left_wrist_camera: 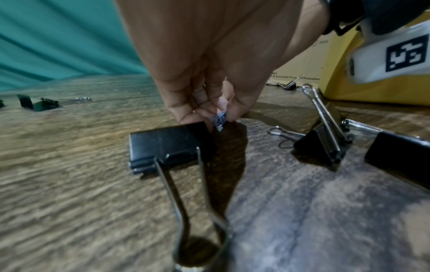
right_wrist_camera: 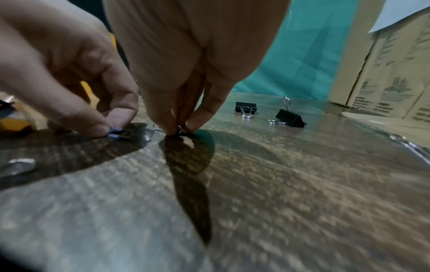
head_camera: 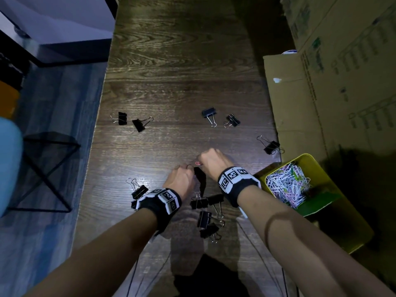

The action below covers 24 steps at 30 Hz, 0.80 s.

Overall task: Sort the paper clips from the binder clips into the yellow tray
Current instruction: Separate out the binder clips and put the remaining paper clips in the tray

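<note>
A blue paper clip point(right_wrist_camera: 120, 132) is pinched in the left hand point(head_camera: 181, 179) at the dark wooden bench point(head_camera: 182, 82); the right hand point(head_camera: 212, 161), fingers point(right_wrist_camera: 202, 112) closed, grips a red paper clip point(head_camera: 197, 163) just beside it. Black binder clips point(head_camera: 209, 113) lie scattered around. The yellow tray point(head_camera: 334, 189), right, holds heaped paper clips point(head_camera: 287, 185).

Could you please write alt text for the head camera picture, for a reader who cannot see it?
Seen from above, a person's left hand and right hand each pinch a small paper clip off a dark wooden table. Black binder clips lie scattered around, and a yellow tray on the right holds a pile of coloured paper clips.
</note>
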### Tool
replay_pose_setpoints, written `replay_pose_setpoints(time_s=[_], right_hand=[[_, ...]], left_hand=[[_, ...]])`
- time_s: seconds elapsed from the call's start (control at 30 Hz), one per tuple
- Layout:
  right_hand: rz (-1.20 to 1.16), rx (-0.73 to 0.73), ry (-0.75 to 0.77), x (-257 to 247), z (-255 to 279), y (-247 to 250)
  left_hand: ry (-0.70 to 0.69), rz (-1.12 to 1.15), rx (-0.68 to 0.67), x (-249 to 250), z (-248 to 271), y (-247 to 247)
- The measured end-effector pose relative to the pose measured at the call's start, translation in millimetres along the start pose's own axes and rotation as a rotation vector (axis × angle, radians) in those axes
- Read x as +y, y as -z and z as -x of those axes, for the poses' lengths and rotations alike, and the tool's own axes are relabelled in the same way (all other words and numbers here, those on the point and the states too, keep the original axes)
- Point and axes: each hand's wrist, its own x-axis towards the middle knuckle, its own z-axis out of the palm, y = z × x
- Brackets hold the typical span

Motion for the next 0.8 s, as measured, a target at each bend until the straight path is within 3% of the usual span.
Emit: replay_pose_setpoints(time_s=[0.3,0.53,0.8], right_hand=[[-0.05,0.015,-0.075,-9,3,-3],[-0.079,0.045,-0.071,-18,8,-8],[-0.111,-0.07,-0.089,-14,7,-1]], left_hand=[[-0.004,-0.043,-0.018,0,6,8],[0.107,-0.029,-0.039,5,4,10],[0.218,0.061,-0.108,3,-3,7]])
